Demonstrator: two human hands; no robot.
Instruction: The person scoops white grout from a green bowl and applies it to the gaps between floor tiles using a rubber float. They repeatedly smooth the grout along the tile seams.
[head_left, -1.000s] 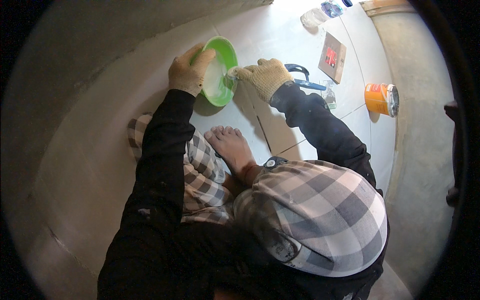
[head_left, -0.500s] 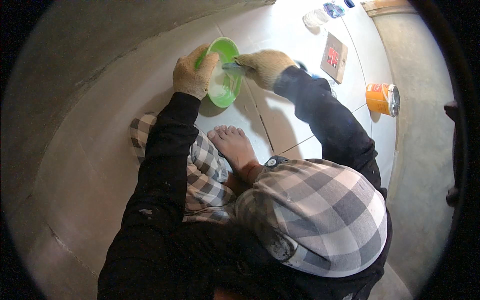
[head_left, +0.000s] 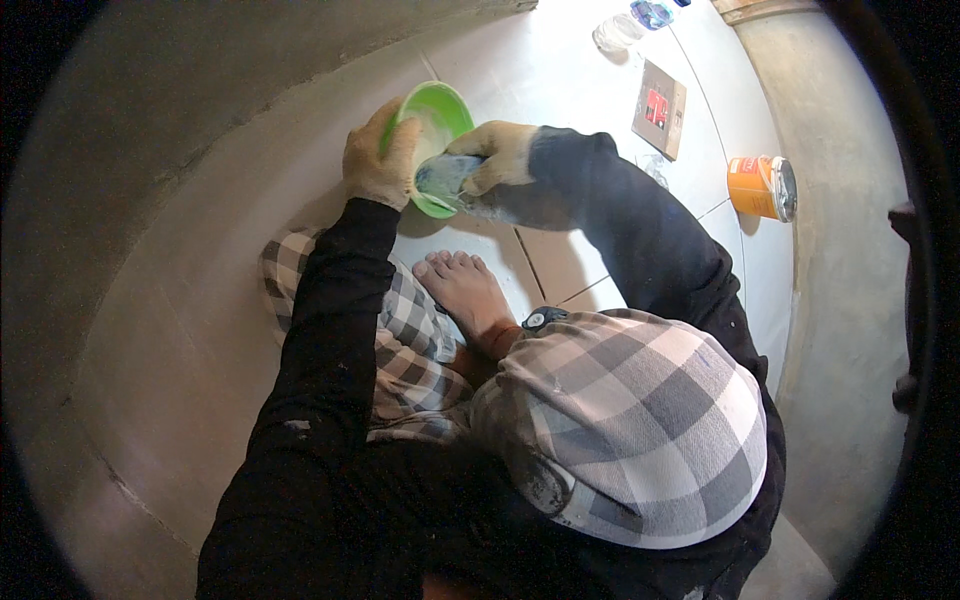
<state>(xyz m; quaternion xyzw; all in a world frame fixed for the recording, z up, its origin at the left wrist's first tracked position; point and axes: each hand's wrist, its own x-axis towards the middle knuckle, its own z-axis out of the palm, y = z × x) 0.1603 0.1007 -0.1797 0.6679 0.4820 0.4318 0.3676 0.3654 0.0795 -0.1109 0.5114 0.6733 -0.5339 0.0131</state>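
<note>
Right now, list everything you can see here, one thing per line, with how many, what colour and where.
Bowl: one, green with pale paste inside, tilted, top centre over the floor.
Scraping tool: one, grey-white with paste, at the bowl's lower rim; its shape is hard to tell.
Tub: one, orange with a pale lid, lying on its side at the right.
Flat packet: one, tan with a red patch, on the tiles upper right.
Clear containers: two or so, at the top edge, too small to tell apart.
Tiled floor: white, large tiles.
Bare foot: one, centre.
Left hand: gloved, holding the bowl's left rim.
Right hand: gloved, gripping the scraping tool.
</note>
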